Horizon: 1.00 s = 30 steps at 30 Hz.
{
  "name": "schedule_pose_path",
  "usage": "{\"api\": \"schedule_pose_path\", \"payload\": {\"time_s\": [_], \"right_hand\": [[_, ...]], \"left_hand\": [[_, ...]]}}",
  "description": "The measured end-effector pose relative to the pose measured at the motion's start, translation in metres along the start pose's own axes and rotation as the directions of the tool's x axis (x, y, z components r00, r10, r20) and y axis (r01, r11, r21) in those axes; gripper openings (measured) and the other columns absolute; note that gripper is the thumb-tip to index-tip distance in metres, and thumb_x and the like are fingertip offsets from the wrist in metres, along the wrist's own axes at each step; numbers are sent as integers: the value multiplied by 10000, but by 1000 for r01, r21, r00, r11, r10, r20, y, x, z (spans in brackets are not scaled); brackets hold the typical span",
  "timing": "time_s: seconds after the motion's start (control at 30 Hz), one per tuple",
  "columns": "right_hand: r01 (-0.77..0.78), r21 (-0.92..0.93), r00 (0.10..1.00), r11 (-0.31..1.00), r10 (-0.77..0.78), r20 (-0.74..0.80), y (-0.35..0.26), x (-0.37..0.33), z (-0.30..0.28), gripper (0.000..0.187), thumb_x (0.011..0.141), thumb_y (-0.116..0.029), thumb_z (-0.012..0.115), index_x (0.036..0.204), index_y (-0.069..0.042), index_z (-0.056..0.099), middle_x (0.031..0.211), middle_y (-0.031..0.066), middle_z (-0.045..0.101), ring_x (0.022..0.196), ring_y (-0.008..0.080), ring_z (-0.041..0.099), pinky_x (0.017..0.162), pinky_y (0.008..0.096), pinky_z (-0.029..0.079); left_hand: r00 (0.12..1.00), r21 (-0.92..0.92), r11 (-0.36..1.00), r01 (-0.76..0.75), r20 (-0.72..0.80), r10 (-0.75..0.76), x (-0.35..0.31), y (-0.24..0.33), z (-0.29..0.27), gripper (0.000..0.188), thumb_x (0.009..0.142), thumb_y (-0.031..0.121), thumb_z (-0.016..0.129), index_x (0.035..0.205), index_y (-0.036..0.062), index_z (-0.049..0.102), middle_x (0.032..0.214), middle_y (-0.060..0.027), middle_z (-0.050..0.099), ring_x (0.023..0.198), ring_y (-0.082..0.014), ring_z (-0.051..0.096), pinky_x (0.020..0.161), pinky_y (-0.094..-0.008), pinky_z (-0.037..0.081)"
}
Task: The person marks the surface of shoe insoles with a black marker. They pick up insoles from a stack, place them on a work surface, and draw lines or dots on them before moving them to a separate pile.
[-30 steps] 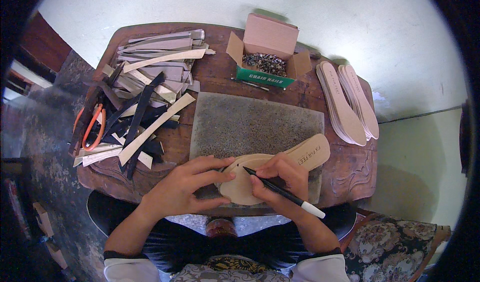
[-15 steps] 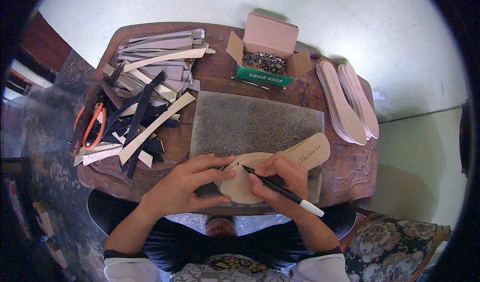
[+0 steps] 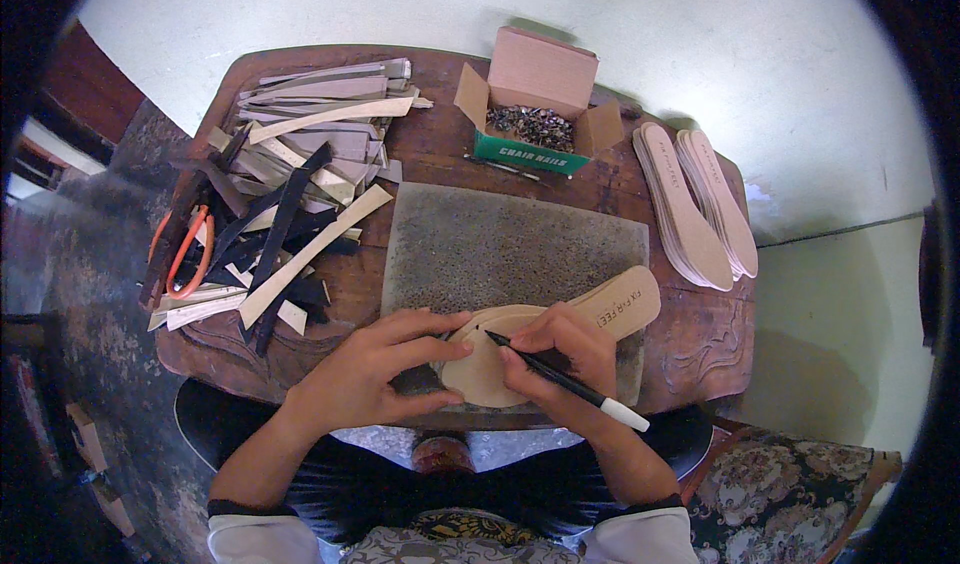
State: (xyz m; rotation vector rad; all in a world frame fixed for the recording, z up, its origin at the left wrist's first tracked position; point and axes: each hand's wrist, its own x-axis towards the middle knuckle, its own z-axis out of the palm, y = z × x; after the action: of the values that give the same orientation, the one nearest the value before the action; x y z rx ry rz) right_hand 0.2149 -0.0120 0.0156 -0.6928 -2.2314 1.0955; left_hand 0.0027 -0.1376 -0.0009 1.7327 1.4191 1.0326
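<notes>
A tan insole (image 3: 480, 374) lies over at least one more like it at the table's near edge, its narrow end to the right on the grey mat (image 3: 500, 249). My left hand (image 3: 385, 364) spans its rounded end, thumb and fingers pressing the edges. In my right hand (image 3: 570, 359) a black marker pen (image 3: 565, 379) with a white end is gripped, its tip on or just above the insole. Close by the tip is a small dark mark. My right fingers cover the middle of the insole.
Two stacks of insoles (image 3: 680, 209) lie at the right. Behind the mat stands an open green box (image 3: 530, 149) of small metal nails. Strip offcuts (image 3: 330, 114) heap up on the left, beside orange-handled scissors or pliers (image 3: 190, 259). A pale wall (image 3: 720, 44) rises behind the wooden table.
Almost nothing differs. Both hands, the insole and the pen stay in nearly the same place.
</notes>
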Motion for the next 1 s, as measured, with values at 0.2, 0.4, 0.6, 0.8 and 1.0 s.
{"api": "schedule_pose_path", "payload": {"time_s": [0.2, 0.4, 0.6, 0.8, 1.0], "right_hand": [[1, 1, 1000, 1000, -2, 6, 1, 0, -1, 201, 705, -33, 824, 781, -18, 638, 785, 113, 677, 706, 223, 680, 636, 316, 526], [-4, 0, 1000, 1000, 4, 8, 2, 0, -1, 194, 709, -32, 824, 792, -14, 650, 783, 109, 674, 705, 214, 678, 631, 308, 523], [-2, 22, 1000, 1000, 1, 15, 1, 0, -2, 194, 715, -36, 827, 804, -12, 657, 789, 113, 668, 703, 206, 666, 623, 300, 514], [-15, 95, 997, 995, 23, -75, 10, -5, -4, 193, 721, -17, 812, 809, -17, 640, 775, 98, 647, 685, 184, 632, 611, 282, 490], [12, 36, 999, 999, -10, -49, 8, -1, -8, 192, 723, -3, 796, 779, -19, 613, 754, 82, 621, 658, 165, 607, 579, 278, 471]], "left_hand": [[1000, 18, 1000, -3, 2, 3, 1, 0, 1, 570, 694, 211, 895, 1220, 121, 697, 1383, -128, 601, 1227, -313, 605, 1060, -435, 471], [1000, 6, 1000, -6, -3, 6, 1, -1, 1, 571, 690, 209, 898, 1218, 121, 697, 1377, -131, 604, 1222, -313, 608, 1053, -435, 477], [1000, 13, 1000, -16, -7, 16, 2, 0, 1, 557, 693, 207, 897, 1204, 112, 697, 1369, -134, 607, 1216, -321, 608, 1008, -424, 513], [1000, 7, 1000, -12, 0, 12, 2, 0, 1, 568, 697, 200, 896, 1219, 114, 691, 1369, -136, 607, 1208, -322, 612, 1005, -421, 513], [999, 18, 999, -35, -7, 35, 1, -2, 1, 589, 695, 205, 899, 1238, 124, 688, 1372, -136, 605, 1202, -316, 616, 1001, -418, 514]]}}
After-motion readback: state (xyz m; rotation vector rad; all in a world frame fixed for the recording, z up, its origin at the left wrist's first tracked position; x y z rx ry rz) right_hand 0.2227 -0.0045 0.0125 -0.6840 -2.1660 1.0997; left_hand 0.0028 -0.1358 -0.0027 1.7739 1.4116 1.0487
